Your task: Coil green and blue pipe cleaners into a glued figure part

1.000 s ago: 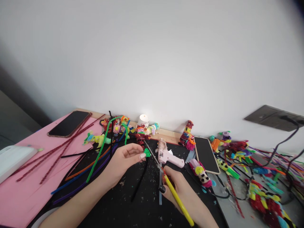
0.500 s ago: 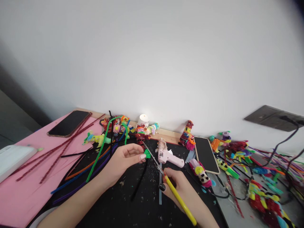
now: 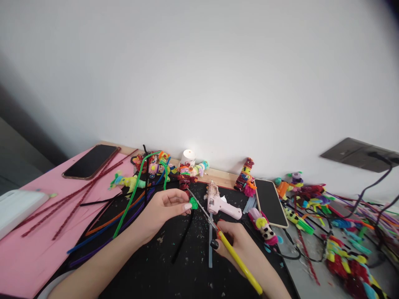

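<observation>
My left hand [image 3: 162, 209] pinches a small green pipe-cleaner piece [image 3: 194, 203] between thumb and fingertips, above a black mat [image 3: 174, 265]. My right hand [image 3: 237, 245] is closed round the yellow handles of a pair of scissors [image 3: 232, 253]. Their thin blades [image 3: 199, 206] reach up and left to the green piece and lie against it. A black pipe cleaner [image 3: 183, 236] lies on the mat under the hands.
A pink glue gun [image 3: 220, 202] lies just beyond the scissors. Loose pipe cleaners [image 3: 124, 207] and small pipe-cleaner figures [image 3: 187, 172] crowd the back edge and right side. Phones rest on pink paper [image 3: 91, 162] and at right [image 3: 270, 202]. A white candle [image 3: 188, 157] stands by the wall.
The right hand has slid slightly right and down with the scissors, and the blades have shifted a little against the green piece. The left hand stays almost still.
</observation>
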